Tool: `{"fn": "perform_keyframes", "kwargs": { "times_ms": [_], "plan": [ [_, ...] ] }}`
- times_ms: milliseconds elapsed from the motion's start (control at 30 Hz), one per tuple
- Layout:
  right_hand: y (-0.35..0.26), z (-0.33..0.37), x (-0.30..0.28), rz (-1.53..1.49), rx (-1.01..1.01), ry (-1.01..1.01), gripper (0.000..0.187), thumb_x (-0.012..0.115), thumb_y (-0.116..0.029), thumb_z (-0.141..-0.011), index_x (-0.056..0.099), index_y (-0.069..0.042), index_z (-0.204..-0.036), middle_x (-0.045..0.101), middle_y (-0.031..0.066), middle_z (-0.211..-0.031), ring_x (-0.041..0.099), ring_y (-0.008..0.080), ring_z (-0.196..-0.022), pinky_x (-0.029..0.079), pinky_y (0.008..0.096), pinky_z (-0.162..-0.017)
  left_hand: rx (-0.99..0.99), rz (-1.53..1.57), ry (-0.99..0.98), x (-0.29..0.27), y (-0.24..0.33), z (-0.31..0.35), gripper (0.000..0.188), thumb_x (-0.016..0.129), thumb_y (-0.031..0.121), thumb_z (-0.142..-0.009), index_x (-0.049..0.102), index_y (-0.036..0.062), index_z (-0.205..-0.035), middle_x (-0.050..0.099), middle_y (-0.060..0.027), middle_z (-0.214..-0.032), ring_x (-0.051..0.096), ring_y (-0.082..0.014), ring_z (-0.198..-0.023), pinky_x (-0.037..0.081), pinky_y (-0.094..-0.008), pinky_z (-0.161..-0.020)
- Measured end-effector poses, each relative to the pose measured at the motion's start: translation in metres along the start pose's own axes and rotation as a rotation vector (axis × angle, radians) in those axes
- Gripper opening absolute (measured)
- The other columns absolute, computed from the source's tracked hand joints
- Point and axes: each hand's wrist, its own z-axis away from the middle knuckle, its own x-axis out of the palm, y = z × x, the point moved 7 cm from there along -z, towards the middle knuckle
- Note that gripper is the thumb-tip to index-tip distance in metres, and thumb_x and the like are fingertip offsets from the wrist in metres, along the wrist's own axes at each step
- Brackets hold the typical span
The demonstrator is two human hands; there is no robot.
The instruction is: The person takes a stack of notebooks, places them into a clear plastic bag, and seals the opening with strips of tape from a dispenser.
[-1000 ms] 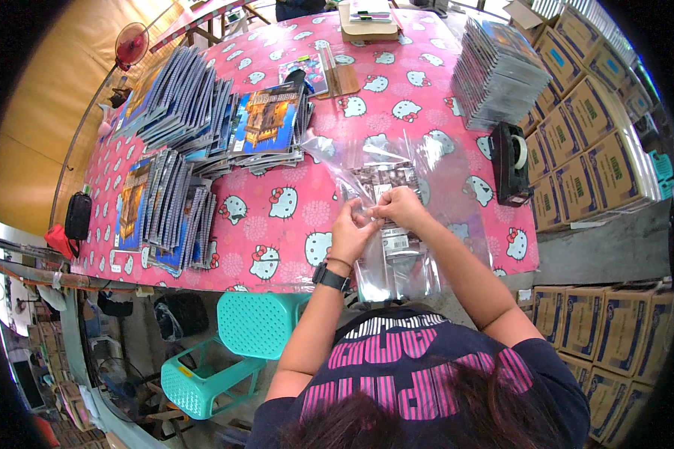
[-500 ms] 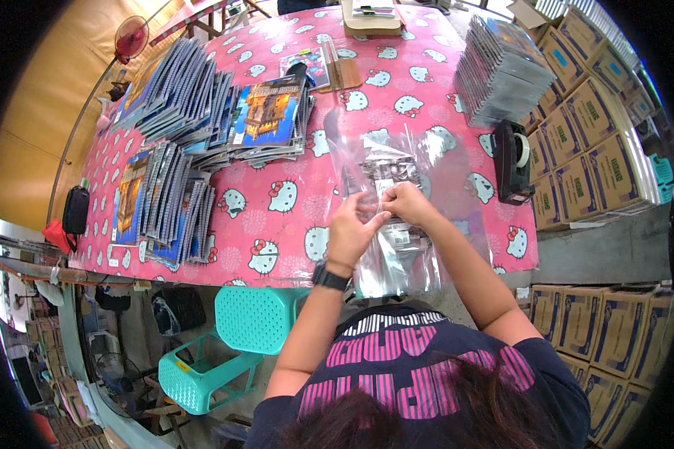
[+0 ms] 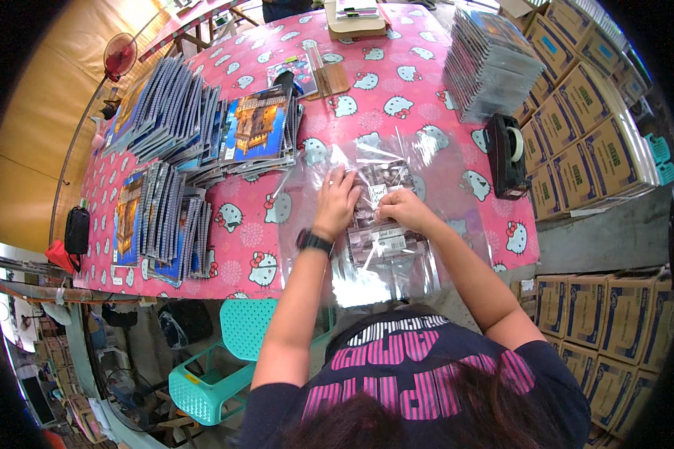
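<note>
A dark grey printed item (image 3: 371,247) with a pale label and a barcode lies flat at the table's near edge. Clear plastic wrap (image 3: 314,273), wrinkled and shiny, is spread around it; which layers lie over the item is hard to tell. My left hand (image 3: 338,200) is laid on the plastic at the item's left side, fingers stretched out. Bent over the label, my right hand (image 3: 404,210) has its fingertips pinched together. Whatever they grip is too small to make out.
Spiral-bound books with colourful covers (image 3: 256,129) stand in several stacks at the left. A tall wrapped stack (image 3: 490,71) and a black tape dispenser (image 3: 506,159) sit at the right. Cartons (image 3: 577,150) are piled beyond. Turquoise stools (image 3: 202,389) stand below the table.
My left hand has drawn away from my right and flattened out on the plastic. The wrap is spread wider to the left, and more of the printed item shows.
</note>
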Motion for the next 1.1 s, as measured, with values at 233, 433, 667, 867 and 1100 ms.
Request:
{"fn": "perform_keyframes", "kwargs": {
  "times_ms": [233, 433, 667, 867, 1100],
  "plan": [
    [0.023, -0.001, -0.009, -0.089, 0.035, 0.001, 0.017, 0.062, -0.016, -0.073, 0.070, -0.001, -0.075, 0.066, 0.0042, -0.067, 0.056, 0.0105, -0.062, 0.045, 0.0274, -0.060, 0.000, -0.015, 0.839, -0.067, 0.011, -0.035, 0.058, 0.057, 0.020, -0.086, 0.036, 0.0046, -0.138, 0.039, -0.0237, -0.137, 0.034, -0.0411, -0.127, 0.025, -0.0499, -0.105],
    [0.020, -0.004, 0.000, -0.034, -0.005, -0.091, 0.020, 0.062, -0.008, -0.071, 0.070, 0.000, -0.088, 0.068, 0.0095, -0.083, 0.059, 0.0153, -0.077, 0.047, 0.0294, -0.072, 0.059, 0.100, 0.181, -0.013, -0.009, 0.054, 0.038, 0.055, 0.014, -0.087, 0.056, 0.0030, -0.123, 0.050, -0.0168, -0.131, 0.035, -0.0348, -0.130, 0.027, -0.0446, -0.106],
    [-0.020, 0.029, 0.014, 1.229, -0.505, -0.186, 0.081, 0.068, -0.003, -0.065, 0.039, -0.016, -0.139, 0.028, 0.0127, -0.149, 0.025, 0.0359, -0.136, 0.025, 0.0539, -0.106, 0.034, 0.210, -0.027, -0.010, 0.002, 0.058, 0.050, 0.051, 0.023, -0.090, 0.043, 0.0087, -0.137, 0.033, -0.0121, -0.147, 0.020, -0.0327, -0.140, 0.012, -0.0515, -0.110],
    [0.016, 0.004, -0.038, 1.048, -0.096, -0.041, 0.117, 0.072, -0.070, -0.053, 0.022, -0.023, -0.148, 0.007, 0.0033, -0.156, -0.004, 0.0388, -0.142, 0.005, 0.0749, -0.099, 0.051, 0.280, -0.067, 0.018, -0.007, 0.059, 0.074, 0.047, 0.030, -0.092, 0.007, 0.0051, -0.149, 0.003, -0.0174, -0.155, 0.001, -0.0334, -0.144, 0.002, -0.0517, -0.111],
    [0.003, -0.002, -0.021, 1.118, -0.127, 0.029, 0.120, 0.071, -0.073, -0.046, 0.027, -0.023, -0.146, 0.011, 0.0073, -0.156, -0.003, 0.0390, -0.142, 0.005, 0.0744, -0.099, 0.068, 0.319, -0.071, 0.018, 0.006, 0.052, 0.067, 0.048, 0.023, -0.090, 0.016, 0.0077, -0.148, 0.011, -0.0124, -0.155, 0.000, -0.0342, -0.143, 0.002, -0.0557, -0.111]
  ]
}}
